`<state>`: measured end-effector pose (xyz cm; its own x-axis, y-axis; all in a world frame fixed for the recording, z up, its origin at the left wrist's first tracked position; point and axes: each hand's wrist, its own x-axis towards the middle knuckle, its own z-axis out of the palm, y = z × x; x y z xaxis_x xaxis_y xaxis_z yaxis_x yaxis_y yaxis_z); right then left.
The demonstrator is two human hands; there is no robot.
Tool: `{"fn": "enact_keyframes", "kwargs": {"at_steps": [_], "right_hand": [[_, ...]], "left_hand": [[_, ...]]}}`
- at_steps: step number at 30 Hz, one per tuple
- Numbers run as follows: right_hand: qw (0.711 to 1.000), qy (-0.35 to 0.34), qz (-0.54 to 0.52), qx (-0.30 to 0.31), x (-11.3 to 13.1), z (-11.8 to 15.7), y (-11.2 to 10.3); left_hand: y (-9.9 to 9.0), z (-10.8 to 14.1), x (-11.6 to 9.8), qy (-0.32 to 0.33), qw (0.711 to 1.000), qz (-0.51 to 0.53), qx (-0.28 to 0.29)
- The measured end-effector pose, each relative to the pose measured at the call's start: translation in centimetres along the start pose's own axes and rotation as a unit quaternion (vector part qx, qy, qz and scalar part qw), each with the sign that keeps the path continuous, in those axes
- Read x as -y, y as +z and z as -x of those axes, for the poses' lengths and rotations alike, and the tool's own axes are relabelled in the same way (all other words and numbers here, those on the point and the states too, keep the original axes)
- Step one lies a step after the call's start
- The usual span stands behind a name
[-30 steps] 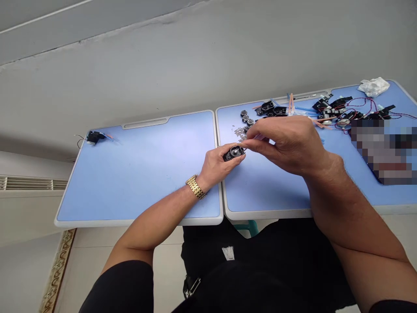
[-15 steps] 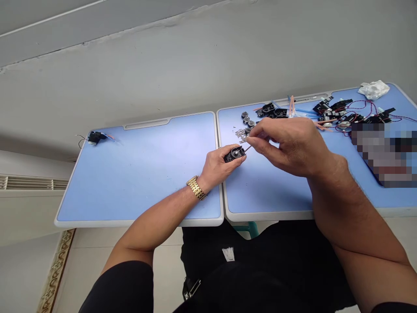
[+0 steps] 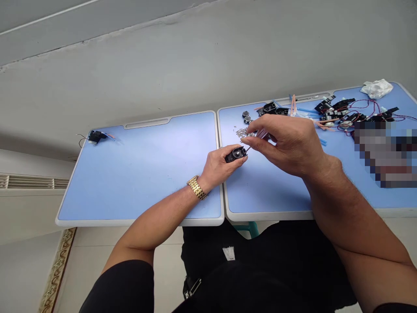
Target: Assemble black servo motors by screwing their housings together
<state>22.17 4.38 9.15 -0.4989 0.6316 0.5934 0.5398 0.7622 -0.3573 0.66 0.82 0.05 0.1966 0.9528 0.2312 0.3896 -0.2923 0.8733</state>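
My left hand [image 3: 217,167] is closed around a small black plastic housing [image 3: 235,154], which has a ring and a pale round centre on its upper face. Its thumb and fingers grip the housing from both sides, above the gap between two tables. My right hand [image 3: 286,139] holds a thin screwdriver [image 3: 249,148] slantwise. The screwdriver's tip meets the right end of the housing; most of its handle is hidden behind the fingers. Just beyond, a pile of small screws [image 3: 241,133] lies beside several round metal-rimmed parts [image 3: 246,116].
Two blue-topped tables [image 3: 140,174] stand side by side against the wall. Black assemblies with wires [image 3: 335,114], blue and orange strips, crumpled white plastic [image 3: 377,88] and a pixelated object [image 3: 387,156] lie at right. Another black assembly [image 3: 96,137] sits at the far left.
My right hand's thumb and index finger have spread a little and shifted slightly on the screwdriver, showing more of its handle. The left hand still holds the housing in nearly the same place.
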Motion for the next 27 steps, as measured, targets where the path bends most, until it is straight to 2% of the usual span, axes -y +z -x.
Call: {"fn": "enact_keyframes", "kwargs": {"at_steps": [9,16,22,27], "right_hand": [[0.996,-0.021,-0.022,0.087,0.1,0.2,-1.2],[0.998,-0.039,0.007,0.058,-0.2,0.1,-1.1],[0.998,-0.008,0.046,0.044,0.1,0.1,-0.4],[1.0,0.019,0.001,0.007,0.6,0.0,-0.1]], "left_hand": [[0.1,0.0,0.0,0.001,1.0,0.011,0.0],[0.0,0.0,0.2,-0.004,1.0,0.003,-0.001],[0.0,0.0,-0.1,-0.005,1.0,0.018,0.012],[0.0,0.0,-0.2,-0.015,1.0,0.0,0.005]]}}
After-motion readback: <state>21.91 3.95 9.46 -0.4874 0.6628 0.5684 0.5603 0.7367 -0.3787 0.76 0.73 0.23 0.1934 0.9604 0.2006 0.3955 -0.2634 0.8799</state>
